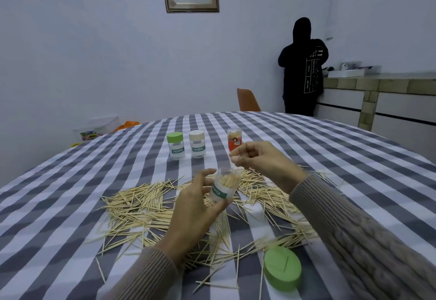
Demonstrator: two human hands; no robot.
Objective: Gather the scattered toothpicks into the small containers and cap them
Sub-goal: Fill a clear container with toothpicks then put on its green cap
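Jar (223, 188) gripped in left hand (193, 207), mouth tilted up-right toward right hand (257, 158), just above, pinching toothpicks (141, 205); cap (282, 268) near right.

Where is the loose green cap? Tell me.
In the head view, the loose green cap lies on the checked tablecloth at the lower right, under the right sleeve.

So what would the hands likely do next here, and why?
Probably the right hand drops its pinched toothpicks into the open container that the left hand holds tilted. It hovers just above the mouth, and many scattered toothpicks remain, so the green cap can wait.
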